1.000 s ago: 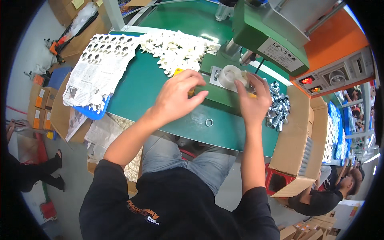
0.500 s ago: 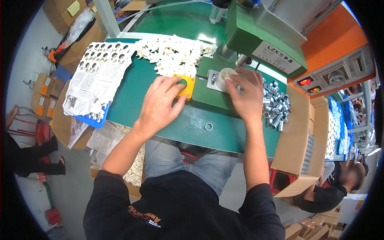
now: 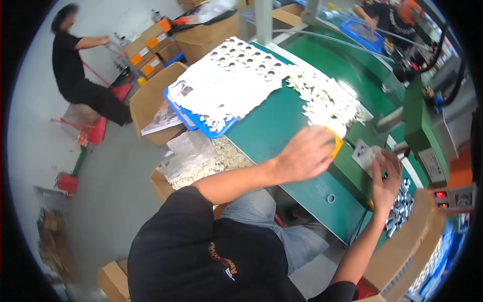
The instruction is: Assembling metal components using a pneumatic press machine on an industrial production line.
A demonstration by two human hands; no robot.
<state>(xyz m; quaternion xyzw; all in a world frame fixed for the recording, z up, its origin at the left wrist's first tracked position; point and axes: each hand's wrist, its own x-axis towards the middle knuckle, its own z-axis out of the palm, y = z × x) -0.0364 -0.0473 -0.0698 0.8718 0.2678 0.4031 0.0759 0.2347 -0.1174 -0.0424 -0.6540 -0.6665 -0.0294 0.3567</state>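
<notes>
Head view: the framing has swung toward the left since half a second ago, so the green bench (image 3: 269, 133) now sits farther right and slanted, and a standing person (image 3: 80, 70) at far left shows nearly whole.

Left hand (image 3: 304, 153): at the yellow control box (image 3: 337, 145), as it was half a second ago, but the fingers are now gathered more closely and the hand covers much of the box. Motion blur affects it; whether it presses, grips or only rests there cannot be told.

Right hand (image 3: 386, 181): its fingertips remain at the white round holder (image 3: 370, 157), which is seated on the metal plate (image 3: 359, 152) of the green machine base (image 3: 347, 163). Thumb and fingers stand a narrow way apart; whether a part is held between them cannot be told.

Unchanged on the bench: one loose metal ring (image 3: 330, 202) lies near the front edge, well apart from both hands. The metal sleeves (image 3: 401, 207) lie heaped to the right of the base, and the white parts (image 3: 327, 103) are spread on the far side, left of the machine.

Finding, as a judgement: both hands keep to their stations, so the handling remains centred on the holder and the control box; the shift is chiefly the camera's.
</notes>
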